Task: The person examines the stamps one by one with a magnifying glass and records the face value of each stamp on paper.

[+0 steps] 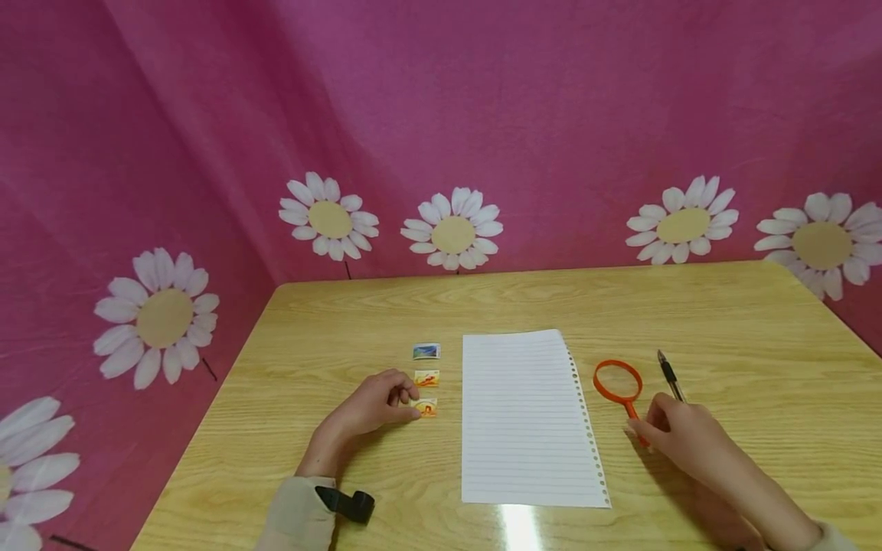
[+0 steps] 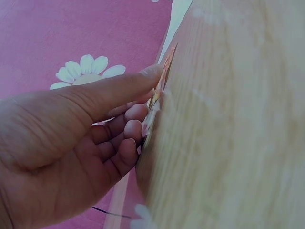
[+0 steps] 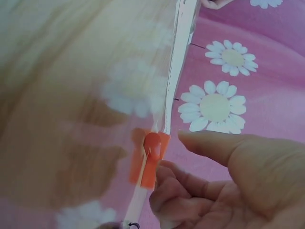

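Observation:
Three small stamps lie in a column left of the paper in the head view: a blue one (image 1: 426,351) farthest, a yellow-red one (image 1: 427,379) in the middle, another yellow-orange one (image 1: 428,407) nearest. My left hand (image 1: 377,400) rests beside them, its thumb tip at the nearest stamp's left edge and the other fingers loosely bent by the middle one. A magnifying glass (image 1: 629,404) with an orange rim and handle lies right of the paper. Over its handle end is my right hand (image 1: 689,436); in the right wrist view the thumb (image 3: 209,143) stands apart from the bent fingers.
A lined sheet of paper (image 1: 527,421) with punched holes along its right edge lies mid-table. A pen (image 1: 670,373) with a black grip lies beyond my right hand, partly hidden by it. Pink flowered cloth (image 1: 551,115) hangs behind the wooden table (image 1: 331,321).

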`<state>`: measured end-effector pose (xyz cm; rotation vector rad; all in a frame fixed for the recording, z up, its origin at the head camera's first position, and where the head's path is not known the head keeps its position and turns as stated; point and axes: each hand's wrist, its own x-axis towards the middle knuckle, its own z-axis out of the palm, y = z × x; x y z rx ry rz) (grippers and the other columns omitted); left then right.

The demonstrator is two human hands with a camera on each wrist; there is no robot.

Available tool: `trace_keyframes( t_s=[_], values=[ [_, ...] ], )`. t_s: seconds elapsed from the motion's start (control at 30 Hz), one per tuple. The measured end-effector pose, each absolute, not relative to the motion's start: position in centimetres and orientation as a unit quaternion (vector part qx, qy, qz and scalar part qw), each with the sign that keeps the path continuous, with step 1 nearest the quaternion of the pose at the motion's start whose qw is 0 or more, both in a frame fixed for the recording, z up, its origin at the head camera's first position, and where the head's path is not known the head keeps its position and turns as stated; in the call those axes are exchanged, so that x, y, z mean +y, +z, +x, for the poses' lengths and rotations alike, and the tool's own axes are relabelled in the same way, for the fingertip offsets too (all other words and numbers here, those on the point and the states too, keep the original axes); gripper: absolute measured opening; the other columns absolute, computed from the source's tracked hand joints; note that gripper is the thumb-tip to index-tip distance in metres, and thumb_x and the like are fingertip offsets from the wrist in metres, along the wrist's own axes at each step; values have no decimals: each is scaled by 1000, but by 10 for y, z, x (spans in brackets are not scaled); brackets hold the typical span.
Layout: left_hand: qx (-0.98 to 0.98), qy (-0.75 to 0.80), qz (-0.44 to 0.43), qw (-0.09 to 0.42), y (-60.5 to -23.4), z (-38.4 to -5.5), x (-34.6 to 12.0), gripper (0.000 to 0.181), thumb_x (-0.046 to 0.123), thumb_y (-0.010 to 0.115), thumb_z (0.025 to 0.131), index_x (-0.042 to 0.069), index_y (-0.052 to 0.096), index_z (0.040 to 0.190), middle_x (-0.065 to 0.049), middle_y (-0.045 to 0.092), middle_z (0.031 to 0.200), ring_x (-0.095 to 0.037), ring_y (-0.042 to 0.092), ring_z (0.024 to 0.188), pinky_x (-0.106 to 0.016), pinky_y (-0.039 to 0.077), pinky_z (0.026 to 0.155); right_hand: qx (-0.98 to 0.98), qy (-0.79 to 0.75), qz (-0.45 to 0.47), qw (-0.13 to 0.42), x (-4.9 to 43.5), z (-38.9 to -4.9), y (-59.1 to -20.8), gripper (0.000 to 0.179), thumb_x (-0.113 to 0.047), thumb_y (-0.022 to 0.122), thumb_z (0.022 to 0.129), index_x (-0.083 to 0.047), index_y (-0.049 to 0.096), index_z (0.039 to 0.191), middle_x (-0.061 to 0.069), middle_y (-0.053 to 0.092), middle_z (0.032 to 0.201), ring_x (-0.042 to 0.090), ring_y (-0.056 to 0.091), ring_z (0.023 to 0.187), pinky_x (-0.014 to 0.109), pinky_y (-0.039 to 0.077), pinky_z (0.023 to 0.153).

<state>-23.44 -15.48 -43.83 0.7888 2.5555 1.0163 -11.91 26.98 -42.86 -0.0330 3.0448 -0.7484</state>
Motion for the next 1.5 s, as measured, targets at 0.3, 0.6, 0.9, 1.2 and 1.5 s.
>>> trace_keyframes(
  t_s=[0.3,0.6,0.9,1.2,1.5],
  values=[
    [880,364,278,128,-433,-225,-150,19,19,72,88,9,64,102,-5,55,89,-9,44,73,-19,37,64,967,-246,-22,-59,279,-127,-429,17,-12,70,89,-2,56,86,0,54,66,6,40,58,23,35,54],
    [875,349,304,139,-428,-206,-139,17,20,72,89,10,64,101,-3,55,91,-9,46,76,-19,41,66,968,-235,-26,-83,290,-137,-429,19,-9,70,89,5,57,91,4,53,69,10,41,59,25,35,53],
    [852,365,344,152,-430,-189,-131,21,18,73,88,7,64,102,-6,58,90,-1,45,70,-16,42,65,970,-228,-43,-77,307,-148,-431,19,-9,66,91,6,54,91,4,50,66,9,37,53,24,32,49],
    [850,359,348,166,-428,-171,-121,22,15,77,84,9,65,101,-5,58,86,-1,47,74,-15,43,68,972,-227,-40,-51,323,-163,-431,24,-7,66,89,11,50,94,8,51,67,14,41,55,24,34,49],
    [861,320,366,147,-425,-157,-113,26,15,80,80,9,64,100,-1,56,90,-3,48,82,-13,43,74,976,-209,-44,-29,335,-175,-429,31,-6,67,88,18,52,100,17,57,73,18,50,61,31,42,54]
  ],
)
